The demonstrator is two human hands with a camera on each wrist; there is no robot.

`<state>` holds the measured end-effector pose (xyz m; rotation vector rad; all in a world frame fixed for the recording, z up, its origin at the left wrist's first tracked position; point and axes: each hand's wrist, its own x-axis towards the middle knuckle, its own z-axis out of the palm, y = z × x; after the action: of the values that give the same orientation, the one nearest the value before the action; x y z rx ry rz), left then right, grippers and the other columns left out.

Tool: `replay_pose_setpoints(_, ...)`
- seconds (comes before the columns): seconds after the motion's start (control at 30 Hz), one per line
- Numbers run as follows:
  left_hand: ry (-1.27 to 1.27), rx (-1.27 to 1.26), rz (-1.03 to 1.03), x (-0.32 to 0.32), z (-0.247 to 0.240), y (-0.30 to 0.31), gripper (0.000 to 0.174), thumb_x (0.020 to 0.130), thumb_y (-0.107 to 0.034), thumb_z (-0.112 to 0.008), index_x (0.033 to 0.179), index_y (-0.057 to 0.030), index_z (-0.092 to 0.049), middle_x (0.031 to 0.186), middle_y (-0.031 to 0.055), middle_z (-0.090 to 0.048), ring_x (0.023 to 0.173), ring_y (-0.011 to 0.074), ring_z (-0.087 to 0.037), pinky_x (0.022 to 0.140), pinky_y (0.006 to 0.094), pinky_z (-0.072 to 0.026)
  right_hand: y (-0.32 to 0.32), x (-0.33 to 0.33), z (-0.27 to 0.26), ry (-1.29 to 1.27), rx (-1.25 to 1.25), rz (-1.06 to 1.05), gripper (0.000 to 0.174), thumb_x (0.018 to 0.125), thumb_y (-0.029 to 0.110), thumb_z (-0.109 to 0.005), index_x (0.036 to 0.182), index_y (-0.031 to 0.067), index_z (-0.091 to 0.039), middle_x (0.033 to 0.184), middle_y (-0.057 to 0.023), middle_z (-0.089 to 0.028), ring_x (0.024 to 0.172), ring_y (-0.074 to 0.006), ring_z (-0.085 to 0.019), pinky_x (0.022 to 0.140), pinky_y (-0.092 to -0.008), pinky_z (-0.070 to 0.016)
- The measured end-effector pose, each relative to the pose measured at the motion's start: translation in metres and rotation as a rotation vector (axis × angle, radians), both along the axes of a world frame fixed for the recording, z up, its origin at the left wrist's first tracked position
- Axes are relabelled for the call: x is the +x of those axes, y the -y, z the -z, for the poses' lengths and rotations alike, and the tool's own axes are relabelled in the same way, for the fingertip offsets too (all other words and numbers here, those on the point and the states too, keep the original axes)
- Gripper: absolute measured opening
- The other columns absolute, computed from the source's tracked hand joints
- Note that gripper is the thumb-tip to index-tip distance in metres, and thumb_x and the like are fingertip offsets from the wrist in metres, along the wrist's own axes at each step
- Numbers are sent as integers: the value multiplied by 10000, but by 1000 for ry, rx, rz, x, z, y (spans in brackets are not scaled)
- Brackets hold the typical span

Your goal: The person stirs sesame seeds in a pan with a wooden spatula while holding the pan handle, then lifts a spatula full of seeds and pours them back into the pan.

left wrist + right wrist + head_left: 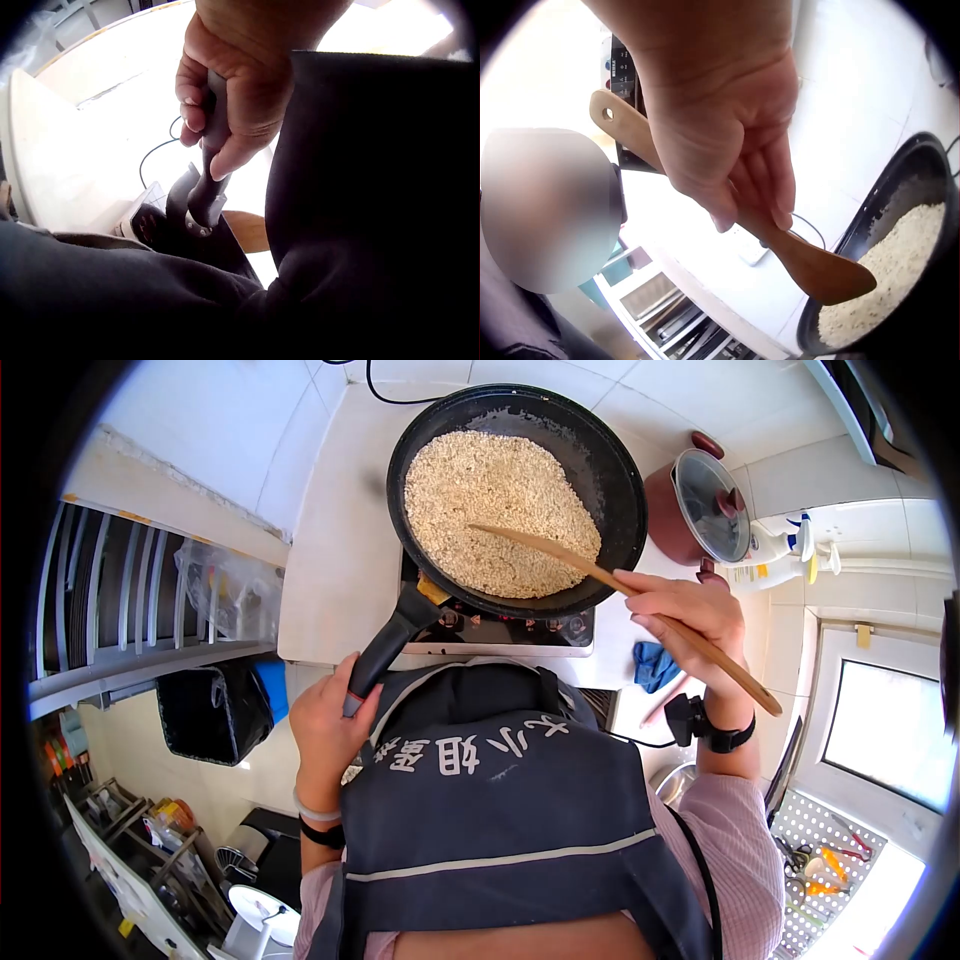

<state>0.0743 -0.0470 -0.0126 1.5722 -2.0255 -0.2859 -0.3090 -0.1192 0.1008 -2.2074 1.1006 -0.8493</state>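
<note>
A black frying pan [615, 480] holds a layer of pale grains or flakes [490, 500], heaped toward its left and front. My left hand [330, 720] grips the end of the pan's black handle [390, 640]; in the left wrist view the fingers of that hand [240, 105] wrap round the handle [217, 124]. My right hand [690, 625] pinches a wooden spatula [570, 555] near its middle, its tip over the grains. The right wrist view shows thumb and fingers of the hand [720, 150] on the spatula [817, 274], its blade at the grains [892, 262].
Beneath the pan is an induction cooker [560, 630]. To its right stand a dark red lidded pot [670, 510], spray bottles [775, 545] and a blue cloth [655, 665]. A black-lined bin [205, 715] is at the lower left, below a rack [110, 590].
</note>
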Motion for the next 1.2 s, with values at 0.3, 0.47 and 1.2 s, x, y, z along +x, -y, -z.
replay_pose_setpoints(0.3, -44, -24, 12, 0, 3, 0, 468, 720, -153, -823, 1149, -38, -673, 693, 119, -619, 575, 294, -594, 538, 366, -468, 47, 47, 72, 150, -42, 241, 135, 857, 64, -732, 985, 23, -738, 845, -116, -737, 654, -140, -669, 599, -242, -527)
replay_pose_setpoints(0.47, -22, -18, -13, -1, 0, -2, 459, 719, -153, -820, 1141, -46, -677, 707, 110, -626, 595, 287, -600, 549, 366, -471, 83, 14, 83, 200, -6, 490, 103, 876, 128, -737, 942, 50, -740, 825, -70, -736, 711, -107, -677, 649, -241, -534)
replay_pose_setpoints(1.2, -33, 74, -14, 0, -3, 2, 453, 729, -103, -815, 1151, -22, -672, 765, 151, -646, 646, 306, -625, 598, 352, -493, 57, -16, -7, -151, 84, -220, 96, 851, 36, -681, 928, -19, -695, 1041, -175, -728, 860, -272, -728, 746, -292, -553)
